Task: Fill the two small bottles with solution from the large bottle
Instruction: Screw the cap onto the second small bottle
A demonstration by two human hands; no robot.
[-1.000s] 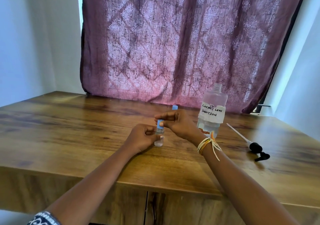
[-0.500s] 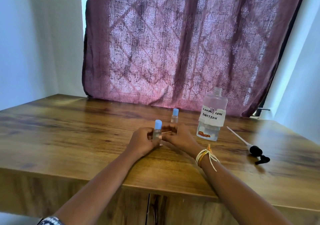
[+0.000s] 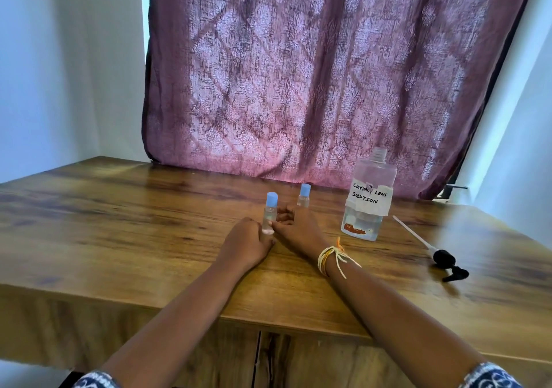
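A small clear bottle with a blue cap (image 3: 269, 214) stands upright on the wooden table (image 3: 119, 223). My left hand (image 3: 246, 241) holds its lower body from the left, and the curled fingers of my right hand (image 3: 298, 229) touch it from the right. A second small blue-capped bottle (image 3: 304, 196) stands just behind my right hand, untouched. The large clear bottle (image 3: 369, 196), labelled "contact lens solution", stands uncapped to the right with a little liquid at its bottom.
The black pump head with its long white tube (image 3: 439, 254) lies on the table right of the large bottle. A purple curtain (image 3: 313, 73) hangs behind the table. The table's front edge runs under my forearms.
My right hand left the blue cap of the near bottle and came down beside its body. The bottle now stands on the table between both hands.
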